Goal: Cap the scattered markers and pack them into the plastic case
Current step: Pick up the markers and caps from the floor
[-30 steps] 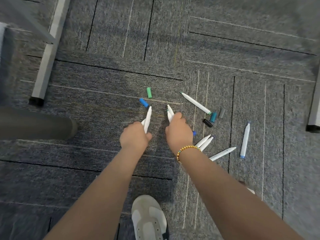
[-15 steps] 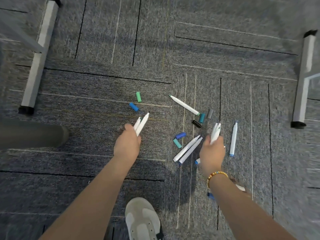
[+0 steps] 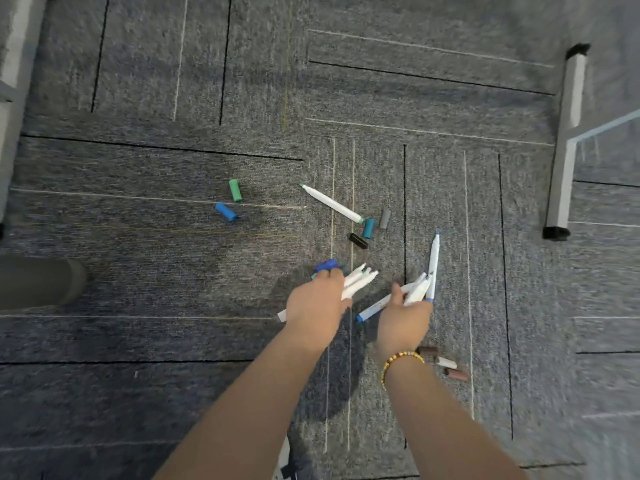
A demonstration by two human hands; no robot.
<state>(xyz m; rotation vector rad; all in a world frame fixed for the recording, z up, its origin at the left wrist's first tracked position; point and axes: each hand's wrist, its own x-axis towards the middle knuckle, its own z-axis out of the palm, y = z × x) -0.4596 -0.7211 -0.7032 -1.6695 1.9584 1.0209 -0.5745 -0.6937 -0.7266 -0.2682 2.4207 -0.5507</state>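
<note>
Below, each hand's fingers curl round white markers: left hand several, right hand apparently three.

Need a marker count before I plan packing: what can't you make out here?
- Head view: markers in left hand bundled and blurred; grip hides the count.
- Right hand bundle likewise.
- Brown pieces behind the right wrist: blurred, partly hidden.
- Plastic case: not in view.
</note>
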